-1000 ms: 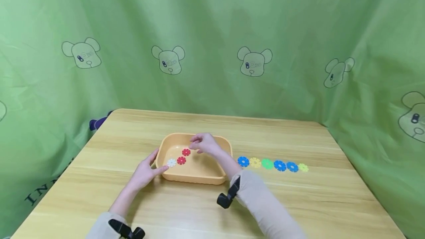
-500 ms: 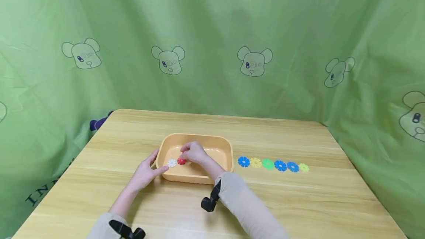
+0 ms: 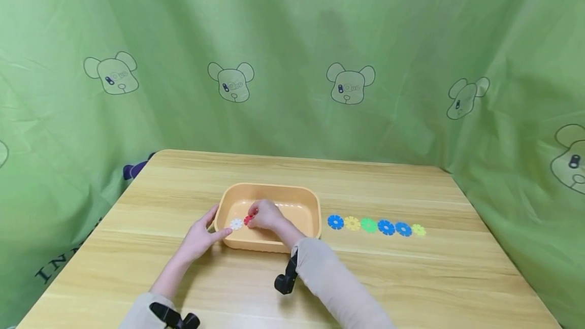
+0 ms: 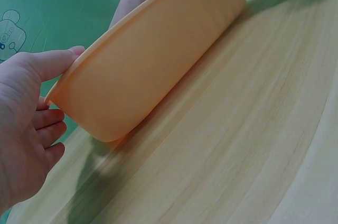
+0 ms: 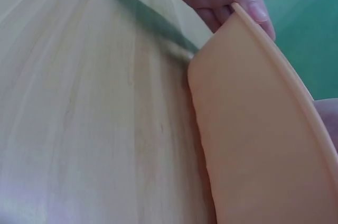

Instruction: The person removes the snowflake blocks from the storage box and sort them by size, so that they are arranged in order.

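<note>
A peach plastic tray (image 3: 297, 194) with rounded corners stands on the wooden table. My left hand (image 3: 199, 238) holds its left rim, thumb over the edge and fingers along the outer wall, as the left wrist view also shows. Inside, a white flower-shaped disc (image 3: 236, 224) lies near that thumb. My right hand (image 3: 267, 215) reaches into the tray with curled fingers and pinches at a red flower-shaped disc (image 3: 248, 220). A bit of red also shows at the fingers, the rest hidden. In the right wrist view the tray wall (image 5: 253, 129) hides most of the right hand.
Right of the tray a row of flower-shaped discs lies on the table (image 3: 411, 278): a blue disc (image 3: 335, 222), a yellow disc (image 3: 352, 224), a green disc (image 3: 368, 225), more blue ones and a small yellow-green disc (image 3: 418, 230). A green curtain (image 3: 292, 24) hangs behind.
My right hand has moved left and down inside the tray to the red discs, now largely covering them. The left hand, the tray and the row of discs have stayed in place.
</note>
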A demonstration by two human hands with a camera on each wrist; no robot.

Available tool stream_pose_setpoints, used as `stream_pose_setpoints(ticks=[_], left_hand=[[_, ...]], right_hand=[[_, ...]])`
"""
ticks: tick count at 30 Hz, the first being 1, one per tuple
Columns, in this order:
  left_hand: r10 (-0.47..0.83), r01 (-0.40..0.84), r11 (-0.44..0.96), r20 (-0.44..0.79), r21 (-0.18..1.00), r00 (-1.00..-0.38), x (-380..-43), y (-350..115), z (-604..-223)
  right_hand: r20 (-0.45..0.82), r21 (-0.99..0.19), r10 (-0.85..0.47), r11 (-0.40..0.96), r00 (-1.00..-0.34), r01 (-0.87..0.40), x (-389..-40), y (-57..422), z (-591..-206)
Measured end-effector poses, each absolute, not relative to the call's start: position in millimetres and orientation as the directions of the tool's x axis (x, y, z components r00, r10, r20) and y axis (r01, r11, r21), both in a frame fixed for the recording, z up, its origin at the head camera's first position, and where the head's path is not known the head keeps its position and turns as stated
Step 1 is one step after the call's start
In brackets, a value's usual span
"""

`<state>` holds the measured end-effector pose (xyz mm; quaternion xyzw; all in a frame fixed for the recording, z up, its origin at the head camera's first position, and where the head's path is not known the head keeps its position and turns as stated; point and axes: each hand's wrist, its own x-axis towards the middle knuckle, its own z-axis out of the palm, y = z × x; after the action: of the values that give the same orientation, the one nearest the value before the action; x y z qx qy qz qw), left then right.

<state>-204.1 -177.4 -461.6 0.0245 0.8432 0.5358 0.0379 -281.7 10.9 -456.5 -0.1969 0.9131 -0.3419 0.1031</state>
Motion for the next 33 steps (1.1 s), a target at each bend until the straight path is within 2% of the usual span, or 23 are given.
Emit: stream_pose_setpoints(ticks=[6,17,24,28,33], left_hand=[[0.084,0.001,0.421,-0.038,0.907,-0.996,-203.8,-177.4,-461.6],[0.081,0.006,0.418,-0.031,0.909,-0.996,-203.6,-177.7,-460.7],[0.08,0.01,0.415,-0.026,0.91,-0.996,-203.7,-178.1,-460.9],[0.077,0.009,0.415,-0.025,0.91,-0.997,-203.8,-178.0,-462.6],[0.081,0.017,0.421,-0.019,0.907,-0.997,-203.6,-177.6,-463.3]], right_hand=[[-0.054,-0.549,-0.441,0.763,-0.896,-0.343,-281.0,7.8,-455.4],[-0.087,-0.533,-0.443,0.777,-0.892,-0.334,-282.5,7.3,-453.5],[-0.071,-0.645,-0.441,0.704,-0.894,-0.296,-280.6,16.2,-448.1],[-0.092,-0.75,-0.434,0.622,-0.896,-0.225,-279.4,27.4,-442.8],[-0.097,-0.824,-0.423,0.542,-0.901,-0.165,-277.9,48.2,-436.9]])
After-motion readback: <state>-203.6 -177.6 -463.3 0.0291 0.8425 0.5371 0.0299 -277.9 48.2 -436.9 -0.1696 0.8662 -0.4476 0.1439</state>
